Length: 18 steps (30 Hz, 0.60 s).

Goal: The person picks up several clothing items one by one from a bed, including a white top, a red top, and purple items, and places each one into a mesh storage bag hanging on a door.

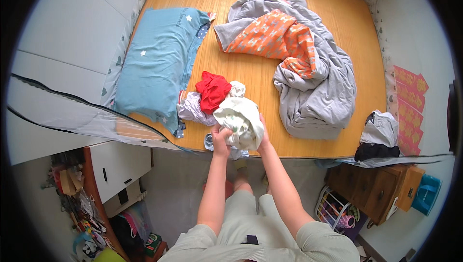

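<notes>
A bunched white cloth garment point(245, 117) is held up at the near edge of the bed, its exact kind hidden by the folds. My left hand point(222, 139) closes on its lower left side, thumb on top. At its right side my right hand point(264, 134) grips it, most fingers hidden behind the cloth. Just beyond lie a crumpled red garment point(212, 91), a pale lilac cloth point(193, 108) and a small white cloth point(237, 89). Part of a light blue cloth point(208, 142) shows beside my left wrist.
A blue pillow point(159, 59) with white stars lies on the left of the wooden-looking bed surface point(260, 76). A grey and orange quilt point(318, 98) is heaped on the right. Folded clothes point(380, 129) sit at the right corner, above a wooden drawer cabinet point(361, 185). Netting point(140, 129) edges the bed.
</notes>
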Each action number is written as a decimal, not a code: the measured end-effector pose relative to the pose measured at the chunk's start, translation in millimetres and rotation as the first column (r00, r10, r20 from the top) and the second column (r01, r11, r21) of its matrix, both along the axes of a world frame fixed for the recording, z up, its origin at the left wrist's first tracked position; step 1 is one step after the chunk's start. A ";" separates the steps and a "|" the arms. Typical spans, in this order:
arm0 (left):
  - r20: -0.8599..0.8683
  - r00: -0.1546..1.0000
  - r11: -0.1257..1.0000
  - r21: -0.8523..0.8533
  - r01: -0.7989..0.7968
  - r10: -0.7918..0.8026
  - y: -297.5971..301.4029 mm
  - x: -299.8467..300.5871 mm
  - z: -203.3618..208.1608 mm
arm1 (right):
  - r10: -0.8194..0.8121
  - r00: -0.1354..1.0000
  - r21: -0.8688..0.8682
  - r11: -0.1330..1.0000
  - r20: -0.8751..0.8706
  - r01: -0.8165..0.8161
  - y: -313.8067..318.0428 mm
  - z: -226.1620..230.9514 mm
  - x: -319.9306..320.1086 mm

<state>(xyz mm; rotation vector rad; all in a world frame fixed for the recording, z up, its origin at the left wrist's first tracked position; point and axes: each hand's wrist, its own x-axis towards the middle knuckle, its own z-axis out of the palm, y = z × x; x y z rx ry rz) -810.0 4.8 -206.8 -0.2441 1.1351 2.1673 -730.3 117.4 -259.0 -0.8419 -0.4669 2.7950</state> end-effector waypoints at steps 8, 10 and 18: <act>0.044 0.922 0.917 0.131 0.376 -0.385 -23.8 31.5 67.3 | -0.137 0.984 0.055 0.988 -0.115 0.144 6.5 68.3 55.9; 0.050 0.869 0.867 0.118 0.484 -0.491 -24.7 35.3 83.9 | -0.177 0.976 0.137 0.971 -0.125 0.194 11.3 100.8 70.4; -0.016 0.782 0.768 0.176 0.616 -0.623 4.7 76.8 135.9 | -0.290 0.946 0.232 0.920 -0.142 0.316 32.5 196.6 152.4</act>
